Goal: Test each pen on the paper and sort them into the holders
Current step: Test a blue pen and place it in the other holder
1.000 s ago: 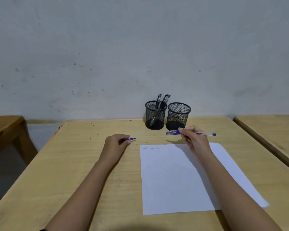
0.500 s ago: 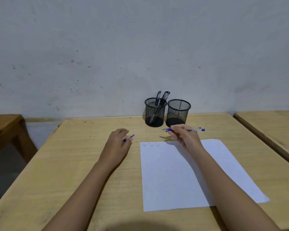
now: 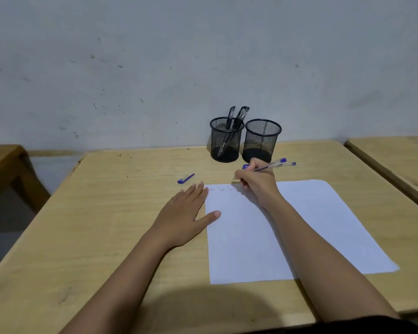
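My right hand grips an uncapped blue pen, its tip down on the top of the white paper beside small scribbles. My left hand lies flat and open at the paper's left edge, thumb on the sheet. The blue cap lies on the table just beyond its fingers. A second, capped blue pen lies behind my right hand. Two black mesh holders stand at the back: the left holder has black pens in it, and the right holder looks empty.
The wooden table stands against a grey wall. Another table is close on the right across a narrow gap. A darker wooden bench stands to the left.
My left hand has let go of the blue cap, which now lies on the table, and flattened by the paper. My right hand has brought the pen's tip down onto the sheet.
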Demonstrator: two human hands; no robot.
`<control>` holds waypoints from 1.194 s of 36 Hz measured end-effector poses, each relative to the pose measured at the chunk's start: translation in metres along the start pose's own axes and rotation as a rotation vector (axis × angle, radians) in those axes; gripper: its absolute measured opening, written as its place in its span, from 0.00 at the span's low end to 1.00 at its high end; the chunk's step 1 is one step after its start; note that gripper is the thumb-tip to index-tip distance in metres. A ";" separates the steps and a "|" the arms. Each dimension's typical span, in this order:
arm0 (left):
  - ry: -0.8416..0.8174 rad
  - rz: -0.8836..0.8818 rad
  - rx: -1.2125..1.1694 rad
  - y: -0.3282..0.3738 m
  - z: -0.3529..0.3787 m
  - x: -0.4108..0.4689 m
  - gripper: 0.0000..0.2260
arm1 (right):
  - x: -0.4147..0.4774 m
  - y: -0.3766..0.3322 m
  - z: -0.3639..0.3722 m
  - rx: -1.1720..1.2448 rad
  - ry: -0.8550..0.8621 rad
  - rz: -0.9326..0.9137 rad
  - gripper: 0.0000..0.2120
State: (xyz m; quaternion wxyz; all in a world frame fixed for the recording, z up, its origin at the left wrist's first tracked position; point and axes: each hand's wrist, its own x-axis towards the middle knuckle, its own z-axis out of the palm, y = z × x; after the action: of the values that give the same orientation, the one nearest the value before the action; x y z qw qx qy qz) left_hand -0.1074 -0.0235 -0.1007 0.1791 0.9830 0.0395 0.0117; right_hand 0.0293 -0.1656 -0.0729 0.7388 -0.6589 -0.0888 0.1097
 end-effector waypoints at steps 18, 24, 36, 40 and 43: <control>-0.017 -0.019 0.015 0.004 -0.003 0.001 0.32 | 0.019 0.011 -0.001 -0.278 -0.013 -0.096 0.19; -0.016 -0.025 0.011 0.006 -0.005 0.000 0.32 | 0.020 0.011 -0.001 -0.294 -0.002 -0.109 0.18; -0.014 -0.036 0.013 0.006 -0.006 -0.001 0.32 | 0.020 0.010 -0.004 -0.238 0.021 -0.113 0.21; -0.013 -0.037 0.007 0.006 -0.006 -0.002 0.31 | 0.021 0.009 -0.005 -0.240 0.013 -0.113 0.21; -0.014 -0.036 0.011 0.006 -0.006 -0.002 0.32 | 0.021 0.010 -0.004 -0.268 -0.018 -0.103 0.20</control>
State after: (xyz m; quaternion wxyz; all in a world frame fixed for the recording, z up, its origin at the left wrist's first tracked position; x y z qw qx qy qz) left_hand -0.1091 -0.0271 -0.0934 0.1743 0.9831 0.0561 0.0015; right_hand 0.0505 -0.1626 -0.0838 0.6481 -0.7452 -0.1429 0.0646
